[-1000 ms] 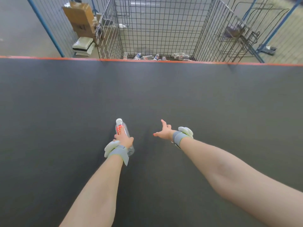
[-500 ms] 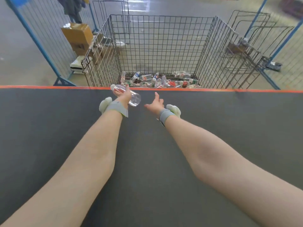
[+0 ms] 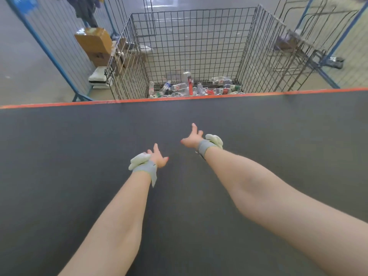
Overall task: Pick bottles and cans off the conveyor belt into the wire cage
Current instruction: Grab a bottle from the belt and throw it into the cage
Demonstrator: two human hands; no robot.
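Two grips are spread apart and empty: my left hand [image 3: 158,157] and right hand [image 3: 192,137] hover over the conveyor belt [image 3: 79,146]. A blurred bottle [image 3: 188,82] shows upright inside the wire cage [image 3: 199,36], against the heap of bottles [image 3: 219,90] there.

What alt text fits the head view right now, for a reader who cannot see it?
A person's left hand and right hand, both open and empty, reach out over a dark conveyor belt. Beyond the belt's orange edge stands a wire cage with plastic bottles lying on its floor; one blurred, red-labelled bottle shows upright among them.
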